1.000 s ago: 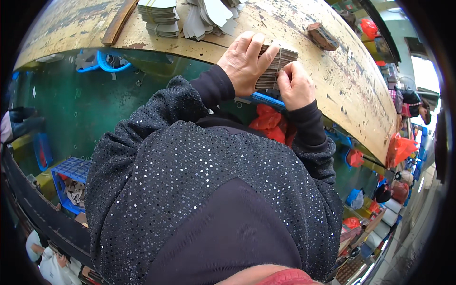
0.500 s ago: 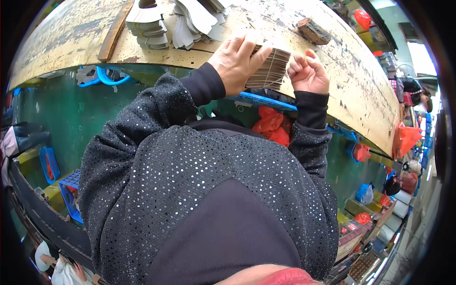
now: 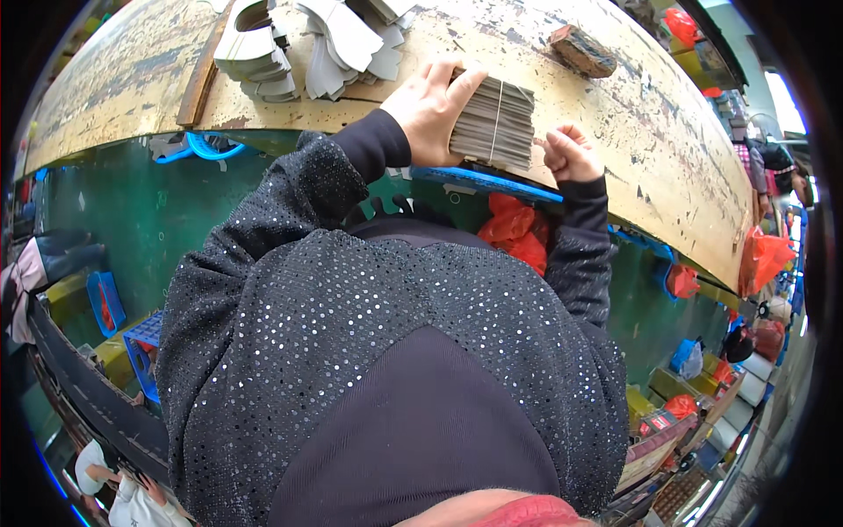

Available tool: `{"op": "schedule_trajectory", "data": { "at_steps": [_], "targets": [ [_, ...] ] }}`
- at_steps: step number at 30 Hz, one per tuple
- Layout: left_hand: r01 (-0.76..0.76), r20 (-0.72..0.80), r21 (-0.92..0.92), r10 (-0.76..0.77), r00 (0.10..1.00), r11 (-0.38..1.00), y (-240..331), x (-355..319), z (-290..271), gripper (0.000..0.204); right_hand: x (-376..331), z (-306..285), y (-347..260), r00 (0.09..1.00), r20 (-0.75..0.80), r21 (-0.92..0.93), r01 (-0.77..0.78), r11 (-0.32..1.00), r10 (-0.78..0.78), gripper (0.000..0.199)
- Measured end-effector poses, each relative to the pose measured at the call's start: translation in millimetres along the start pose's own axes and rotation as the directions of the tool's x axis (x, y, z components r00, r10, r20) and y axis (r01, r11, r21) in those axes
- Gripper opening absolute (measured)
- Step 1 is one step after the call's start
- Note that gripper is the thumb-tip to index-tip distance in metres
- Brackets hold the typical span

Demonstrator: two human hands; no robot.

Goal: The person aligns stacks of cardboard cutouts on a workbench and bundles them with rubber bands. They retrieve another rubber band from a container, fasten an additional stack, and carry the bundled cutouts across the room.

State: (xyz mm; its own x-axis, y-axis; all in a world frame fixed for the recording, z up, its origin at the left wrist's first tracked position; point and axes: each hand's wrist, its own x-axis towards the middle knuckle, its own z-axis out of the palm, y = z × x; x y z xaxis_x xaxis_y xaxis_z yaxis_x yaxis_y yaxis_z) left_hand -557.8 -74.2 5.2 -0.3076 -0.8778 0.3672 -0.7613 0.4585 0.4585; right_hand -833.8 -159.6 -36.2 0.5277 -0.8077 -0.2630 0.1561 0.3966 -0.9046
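While the left grip point(image 3: 430, 112) clasps the left side of a string-tied stack of thin grey pieces point(image 3: 488, 123) at the near edge of the desk point(image 3: 654, 145), the right grip point(image 3: 572, 155) is curled closed just beside it.

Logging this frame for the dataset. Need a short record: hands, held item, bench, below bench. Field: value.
Left hand: holding the left end of the stack
Right hand: fingers curled, just right of the stack, apart from it
Held item: stack of thin greyish pieces, pale string across it
Bench: worn wooden bench with pale cut pieces, wooden strip, reddish-brown block
Below bench: red bag
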Motion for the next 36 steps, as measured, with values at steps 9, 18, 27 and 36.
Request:
{"op": "schedule_trajectory", "data": {
  "at_steps": [9,18,27,36],
  "targets": [
    [0.035,-0.011,-0.062,-0.036,0.999,0.997,-9,-3,17,0.099,41,18,12,0.933,-0.326,-0.111,0.124,0.986,-0.154,0.015],
    [0.088,-0.051,-0.176,-0.098,0.994,0.98,-16,-4,27,0.098,73,-2,15,0.96,-0.271,-0.163,-0.121,0.979,0.074,0.016],
    [0.265,0.026,-0.384,-0.277,0.96,0.884,-20,8,20,0.096,48,6,-13,0.962,-0.13,-0.272,-0.267,0.924,0.24,0.015],
    [0.422,0.262,-0.602,-0.331,0.907,0.678,-8,-22,6,0.093,15,5,44,0.953,-0.139,-0.159,-0.291,0.943,0.27,0.008]
  ]
}}
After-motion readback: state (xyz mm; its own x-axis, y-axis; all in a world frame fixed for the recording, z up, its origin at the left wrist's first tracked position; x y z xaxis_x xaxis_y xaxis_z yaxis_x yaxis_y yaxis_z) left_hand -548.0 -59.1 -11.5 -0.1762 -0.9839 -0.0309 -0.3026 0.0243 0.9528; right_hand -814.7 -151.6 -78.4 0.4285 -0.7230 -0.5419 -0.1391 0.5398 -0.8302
